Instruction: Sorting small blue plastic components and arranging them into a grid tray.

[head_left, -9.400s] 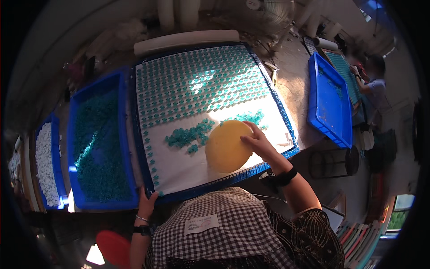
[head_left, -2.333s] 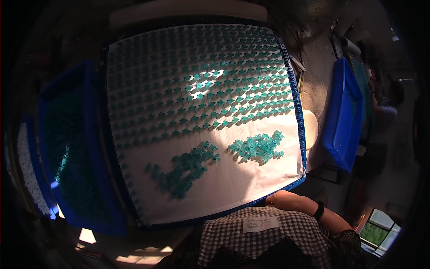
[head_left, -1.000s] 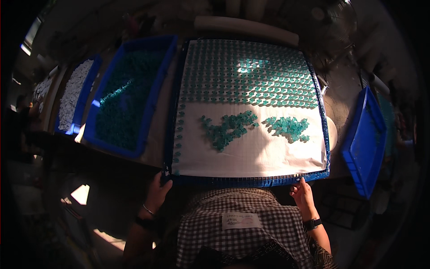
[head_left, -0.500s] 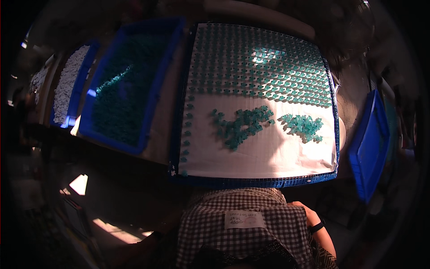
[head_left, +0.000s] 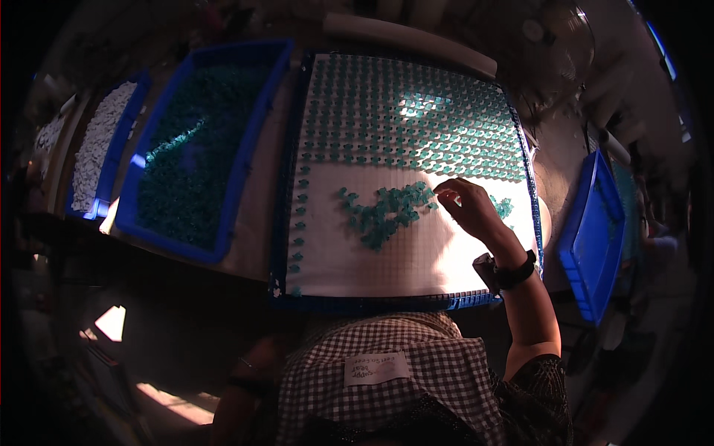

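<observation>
My right hand is over the white-lined tray, palm down, at the right end of a loose heap of small teal-green pieces. Its thumb and forefinger are bent toward the heap with a small gap between them; no piece shows in them. A second small heap lies partly behind the hand. Many like pieces stand in close rows over the far half of the white sheet, and a single column runs down its left side. My left hand is low in shadow beside the checked apron, its fingers hidden.
A blue bin full of teal pieces stands left of the tray. Beyond it is a blue bin of white pieces. A tilted blue bin is at the right. Behind the tray lies a long pale roll.
My right hand has risen from beside the apron and reached forward over the tray, to the heap. The view has shifted a little. The pieces look unmoved.
</observation>
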A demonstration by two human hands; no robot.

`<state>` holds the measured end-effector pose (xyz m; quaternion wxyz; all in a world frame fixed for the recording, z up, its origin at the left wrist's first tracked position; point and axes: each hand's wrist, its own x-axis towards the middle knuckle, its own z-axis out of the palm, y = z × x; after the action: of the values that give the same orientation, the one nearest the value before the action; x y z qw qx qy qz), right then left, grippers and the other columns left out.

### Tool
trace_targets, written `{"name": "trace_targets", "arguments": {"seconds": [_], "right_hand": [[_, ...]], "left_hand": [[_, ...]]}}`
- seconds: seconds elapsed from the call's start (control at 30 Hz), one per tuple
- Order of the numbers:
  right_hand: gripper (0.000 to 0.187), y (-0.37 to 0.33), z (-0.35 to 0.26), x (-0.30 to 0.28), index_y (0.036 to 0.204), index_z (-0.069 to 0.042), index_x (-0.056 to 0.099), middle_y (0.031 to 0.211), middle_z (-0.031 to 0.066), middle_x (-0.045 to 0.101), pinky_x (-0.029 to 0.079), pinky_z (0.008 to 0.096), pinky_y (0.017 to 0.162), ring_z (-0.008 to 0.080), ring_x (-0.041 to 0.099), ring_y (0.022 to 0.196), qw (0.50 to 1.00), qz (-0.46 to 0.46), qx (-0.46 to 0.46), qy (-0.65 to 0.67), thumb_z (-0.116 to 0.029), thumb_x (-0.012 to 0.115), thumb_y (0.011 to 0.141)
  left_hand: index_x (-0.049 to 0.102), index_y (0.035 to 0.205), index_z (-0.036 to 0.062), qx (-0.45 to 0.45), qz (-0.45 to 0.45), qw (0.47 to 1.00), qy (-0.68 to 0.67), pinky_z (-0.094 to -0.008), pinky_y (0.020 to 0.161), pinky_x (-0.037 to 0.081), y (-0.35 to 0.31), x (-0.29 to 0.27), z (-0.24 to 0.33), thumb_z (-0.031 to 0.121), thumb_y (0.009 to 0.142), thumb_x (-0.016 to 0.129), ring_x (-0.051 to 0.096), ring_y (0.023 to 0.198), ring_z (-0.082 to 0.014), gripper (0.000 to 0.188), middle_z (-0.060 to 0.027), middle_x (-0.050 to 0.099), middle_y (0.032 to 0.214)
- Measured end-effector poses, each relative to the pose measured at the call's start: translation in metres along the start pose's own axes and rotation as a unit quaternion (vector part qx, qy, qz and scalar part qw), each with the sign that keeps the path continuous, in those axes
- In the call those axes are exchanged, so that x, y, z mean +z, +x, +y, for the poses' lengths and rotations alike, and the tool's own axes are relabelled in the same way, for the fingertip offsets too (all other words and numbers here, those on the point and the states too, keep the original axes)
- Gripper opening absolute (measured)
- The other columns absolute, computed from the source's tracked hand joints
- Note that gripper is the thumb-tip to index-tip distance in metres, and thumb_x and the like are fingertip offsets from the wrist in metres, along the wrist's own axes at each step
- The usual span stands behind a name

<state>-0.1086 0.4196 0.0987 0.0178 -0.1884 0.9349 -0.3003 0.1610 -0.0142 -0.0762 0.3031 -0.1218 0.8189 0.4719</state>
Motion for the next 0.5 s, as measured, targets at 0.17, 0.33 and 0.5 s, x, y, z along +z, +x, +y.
{"name": "trace_targets", "arguments": {"seconds": [0.17, 0.33, 0.5], "right_hand": [[0.018, 0.047, 0.018, 0.033, 0.089, -0.008, 0.064, 0.086, 0.0122, 0.066, 0.049, 0.0413, 0.070, 0.0304, 0.064, 0.081, 0.986, 0.000, 0.041, -0.161, -0.025, 0.062, 0.084], [0.018, 0.058, 0.026, 0.034, 0.081, -0.008, 0.062, 0.080, 0.0123, 0.064, 0.049, 0.0424, 0.072, 0.0318, 0.062, 0.081, 0.973, -0.068, 0.082, -0.203, -0.024, 0.065, 0.075], [0.016, 0.066, 0.015, 0.034, 0.082, -0.007, 0.062, 0.079, 0.0132, 0.064, 0.049, 0.0416, 0.073, 0.0324, 0.062, 0.082, 0.973, -0.078, 0.053, -0.210, -0.020, 0.065, 0.072]], "left_hand": [[0.059, 0.114, -0.0011, 0.060, 0.194, 0.977, -0.070, -0.0304, 0.080, 0.050, 0.015, -0.044, 0.044, 0.014, 0.090, 0.057, 0.064, 0.093, -0.0164, 0.029, -0.0154, 0.066, 0.102], [0.057, 0.114, -0.0020, 0.143, 0.260, 0.950, -0.095, -0.0277, 0.077, 0.050, 0.013, -0.043, 0.124, 0.012, 0.091, 0.056, 0.062, 0.087, -0.0156, 0.027, -0.0129, 0.065, 0.098], [0.051, 0.120, -0.0029, 0.154, 0.240, 0.953, -0.102, -0.0306, 0.079, 0.049, 0.039, -0.027, 0.129, 0.021, 0.091, 0.059, 0.062, 0.089, -0.0195, 0.038, -0.0146, 0.064, 0.100]]}}
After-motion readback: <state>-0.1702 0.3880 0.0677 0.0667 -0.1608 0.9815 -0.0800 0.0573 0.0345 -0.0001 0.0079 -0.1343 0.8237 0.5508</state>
